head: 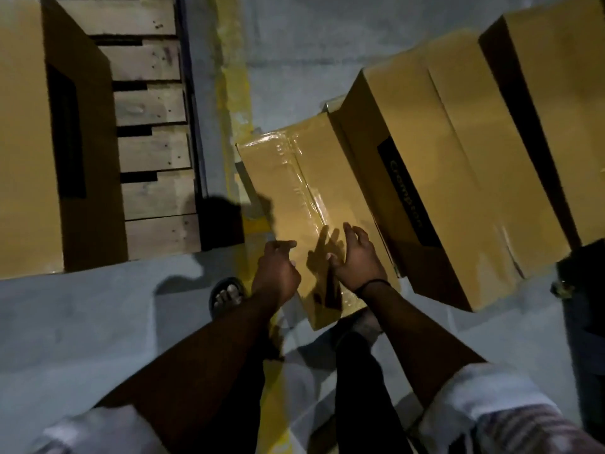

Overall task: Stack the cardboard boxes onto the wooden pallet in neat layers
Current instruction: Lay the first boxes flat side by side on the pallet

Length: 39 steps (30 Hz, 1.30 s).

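A long, low cardboard box (294,178) sealed with glossy tape lies on the floor in front of me. My left hand (276,271) hovers over its near left edge with loosely curled fingers, holding nothing. My right hand (358,260) hangs just above the box's near top with fingers spread and relaxed. A taller cardboard box (458,178) with a black printed label stands right beside it. The wooden pallet (154,152) lies at the left, and one cardboard box (29,142) stands on its left part.
A third box (563,103) stands at the far right behind the taller one. A worn yellow floor line (234,90) runs between pallet and boxes. My sandalled foot (227,294) stands by the low box's near corner. A dark object (586,306) sits at the right edge.
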Motion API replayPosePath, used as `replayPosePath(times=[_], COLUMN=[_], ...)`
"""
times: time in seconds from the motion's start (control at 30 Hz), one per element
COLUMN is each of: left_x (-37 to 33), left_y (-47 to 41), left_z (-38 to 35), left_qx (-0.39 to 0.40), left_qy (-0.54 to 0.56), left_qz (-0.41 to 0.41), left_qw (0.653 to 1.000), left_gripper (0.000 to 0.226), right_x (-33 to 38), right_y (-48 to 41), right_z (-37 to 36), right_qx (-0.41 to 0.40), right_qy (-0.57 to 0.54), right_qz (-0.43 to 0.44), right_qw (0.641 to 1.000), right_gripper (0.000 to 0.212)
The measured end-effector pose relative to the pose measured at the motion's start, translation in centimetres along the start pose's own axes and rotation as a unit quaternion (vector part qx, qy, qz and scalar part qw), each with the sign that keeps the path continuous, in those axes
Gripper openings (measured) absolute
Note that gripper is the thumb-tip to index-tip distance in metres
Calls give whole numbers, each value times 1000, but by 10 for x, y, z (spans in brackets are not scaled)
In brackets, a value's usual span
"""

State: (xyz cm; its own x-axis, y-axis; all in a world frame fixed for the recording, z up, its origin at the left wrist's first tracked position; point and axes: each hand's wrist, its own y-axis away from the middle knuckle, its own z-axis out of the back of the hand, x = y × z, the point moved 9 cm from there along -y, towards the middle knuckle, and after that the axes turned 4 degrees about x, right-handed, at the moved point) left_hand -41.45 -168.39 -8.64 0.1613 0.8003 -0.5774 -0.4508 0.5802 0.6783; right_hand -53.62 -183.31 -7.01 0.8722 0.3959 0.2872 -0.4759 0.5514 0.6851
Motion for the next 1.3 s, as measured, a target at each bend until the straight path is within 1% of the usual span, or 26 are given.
replayPosePath(times=[0.1, 0.17, 0.27, 0.37, 0.43, 0.5, 0.63, 0.73, 0.83, 0.93, 1.0, 1.1, 1.2, 1.3], left_x=[4, 6, 6, 3, 1, -2, 1, 17, 27, 30, 32, 30, 28, 31], left_y=[-22, -35, -55, -70, -73, -71, -72, -71, -72, -73, -73, -74, -74, -71], left_z=[-14, -17, -27, -44, -55, -59, -57, -52, -51, -47, -46, -51, -55, -61], left_qx=[0, -18, -62, -87, -86, -104, -168, -193, -181, -163, -147, -111, -108, -104], left_qy=[8, 30, 79, 115, 120, 120, 107, 101, 115, 58, 6, -71, -92, -109], left_qz=[40, 77, 102, 129, 165, 190, 200, 234, 227, 201, 205, 224, 241, 259], left_qw=[999, 996, 990, 981, 975, 969, 960, 948, 950, 964, 968, 966, 960, 954], left_gripper=[50, 53, 58, 68, 69, 73, 65, 62, 61, 61, 65, 81, 82, 84], right_x=[-17, -23, -30, -43, -50, -54, -54, -46, -42, -43, -44, -43, -39, -37], right_y=[-37, -60, -90, -114, -126, -133, -135, -138, -142, -146, -148, -150, -149, -149], right_z=[1, 1, 8, 17, 19, 21, 21, 12, 14, 19, 20, 19, 20, 22], right_qx=[21, 37, 16, -7, 6, 16, -2, -1, -43, -79, -86, -90, -102, -99], right_qy=[19, 68, 129, 100, 69, 60, 45, 49, 36, 1, -7, -21, -35, -8], right_qz=[-1, 11, 36, 11, -2, -4, 10, 20, -2, -31, -38, -54, -60, -66], right_qw=[1000, 997, 991, 995, 998, 998, 999, 999, 998, 996, 995, 994, 992, 993], right_gripper=[83, 85, 88, 92, 93, 93, 90, 99, 107, 107, 107, 110, 111, 109])
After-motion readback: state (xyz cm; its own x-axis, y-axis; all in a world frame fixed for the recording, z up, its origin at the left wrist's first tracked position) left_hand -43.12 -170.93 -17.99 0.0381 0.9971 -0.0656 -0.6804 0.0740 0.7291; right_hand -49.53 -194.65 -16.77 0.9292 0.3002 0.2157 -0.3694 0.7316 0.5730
